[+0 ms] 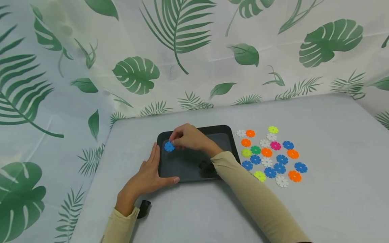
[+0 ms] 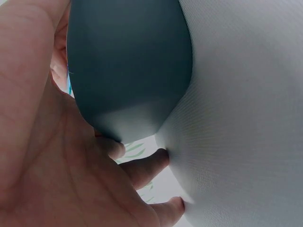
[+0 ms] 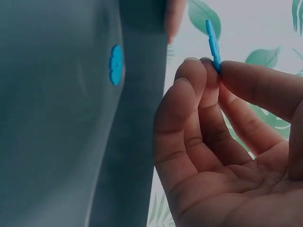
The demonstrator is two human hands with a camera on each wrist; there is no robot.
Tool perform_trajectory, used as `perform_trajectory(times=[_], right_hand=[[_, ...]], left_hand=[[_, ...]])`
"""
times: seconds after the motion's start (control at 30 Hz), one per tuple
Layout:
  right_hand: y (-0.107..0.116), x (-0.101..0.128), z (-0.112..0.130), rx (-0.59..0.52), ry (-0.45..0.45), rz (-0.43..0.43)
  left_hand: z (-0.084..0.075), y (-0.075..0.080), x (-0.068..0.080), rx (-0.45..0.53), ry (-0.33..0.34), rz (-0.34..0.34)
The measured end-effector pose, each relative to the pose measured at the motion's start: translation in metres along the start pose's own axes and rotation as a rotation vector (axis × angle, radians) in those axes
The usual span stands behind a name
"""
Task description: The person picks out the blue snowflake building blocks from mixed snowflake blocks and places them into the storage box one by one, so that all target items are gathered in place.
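Note:
My right hand [image 1: 189, 136] is over the left part of a dark tray [image 1: 185, 168]. Its thumb and fingertips pinch a blue notched disc [image 3: 214, 46], seen edge-on in the right wrist view. A second blue disc [image 3: 116, 65] lies inside the tray near its wall. Only one blue disc [image 1: 169, 146] shows by the fingertips in the head view; I cannot tell which of the two. My left hand [image 1: 149, 177] rests against the tray's left side with fingers extended, its thumb along the near edge.
Several loose notched discs [image 1: 266, 152] in orange, blue, white, green, yellow and pink lie right of the tray on the pale tabletop [image 1: 194, 212]. Leaf-patterned cloth [image 1: 200, 77] hangs behind the table. A black wrist piece [image 1: 144, 209] sits by the left wrist.

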State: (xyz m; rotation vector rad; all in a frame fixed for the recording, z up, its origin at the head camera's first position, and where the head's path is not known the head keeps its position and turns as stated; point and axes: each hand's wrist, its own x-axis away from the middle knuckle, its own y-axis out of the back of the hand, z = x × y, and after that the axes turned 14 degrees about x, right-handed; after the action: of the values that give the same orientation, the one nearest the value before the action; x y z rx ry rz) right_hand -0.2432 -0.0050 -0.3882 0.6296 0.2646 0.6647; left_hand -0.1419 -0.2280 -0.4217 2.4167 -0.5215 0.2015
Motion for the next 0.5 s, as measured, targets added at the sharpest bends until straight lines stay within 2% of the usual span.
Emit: perform_trajectory(times=[0.5], right_hand=[[-0.01,-0.007,-0.005,0.04,-0.031,0.034]], left_hand=[[0.0,-0.001,0.0,-0.005,-0.005,-0.004]])
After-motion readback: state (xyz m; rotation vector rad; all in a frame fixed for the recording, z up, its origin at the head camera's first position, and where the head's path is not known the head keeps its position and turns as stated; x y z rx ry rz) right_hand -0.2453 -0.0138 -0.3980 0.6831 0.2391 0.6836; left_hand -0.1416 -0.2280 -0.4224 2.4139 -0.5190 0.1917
